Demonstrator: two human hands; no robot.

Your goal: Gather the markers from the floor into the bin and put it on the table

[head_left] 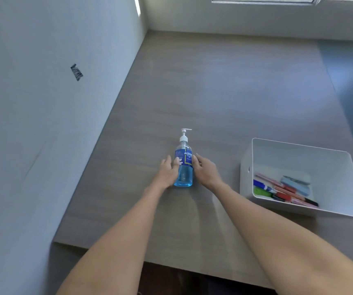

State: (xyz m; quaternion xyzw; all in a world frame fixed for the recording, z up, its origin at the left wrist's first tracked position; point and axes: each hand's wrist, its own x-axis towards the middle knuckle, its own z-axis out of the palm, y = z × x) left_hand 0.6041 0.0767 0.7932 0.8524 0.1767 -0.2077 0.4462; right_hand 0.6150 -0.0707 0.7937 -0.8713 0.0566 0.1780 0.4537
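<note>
Both hands flank bottle point(183, 165) — markers point(281, 189) (binned) rest beside.

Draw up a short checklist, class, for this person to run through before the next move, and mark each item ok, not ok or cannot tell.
1. Bin stands on the table: ok.
2. Markers lie inside the bin: ok.
3. No markers left on the floor: cannot tell, the floor is barely in view.
4. Pump bottle stands upright, apart from the bin: ok.
5. Left hand and right hand flank the bottle; firm grip: cannot tell, fingers look open.
6. Bin sits clear of the table's near edge: ok.
</note>
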